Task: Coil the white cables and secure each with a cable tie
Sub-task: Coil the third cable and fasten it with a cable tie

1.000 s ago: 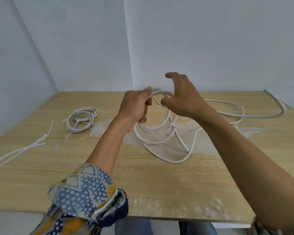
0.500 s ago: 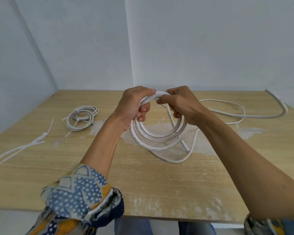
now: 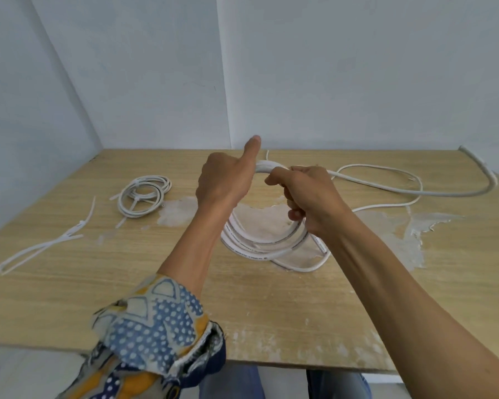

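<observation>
While the loose cable ties [image 3: 41,246] lie at the left edge of the desk [image 3: 242,312] and one finished coil [image 3: 144,197] sits tied just right of them, the step in hand is winding the next one. The left hand [image 3: 225,182] is at the top of the new coil [image 3: 260,249] with its thumb raised straight. Its fingers are hidden behind the back of the hand, so I cannot tell whether they clasp the loops. This coil stands tilted, its lower arc resting on the desk near the centre. The right hand [image 3: 308,197] grasps the loops on their right side, fingers curled round them. Beyond it the loose tail [image 3: 415,191] runs across the desk toward the far right corner. To do this well, I judge each new turn should be laid flush on the others at matching width. The left thumb should close down on it before the right hand slides out for more tail. Slack loops may spring apart, so the bundle wants a firm hold until a tie goes round.
</observation>
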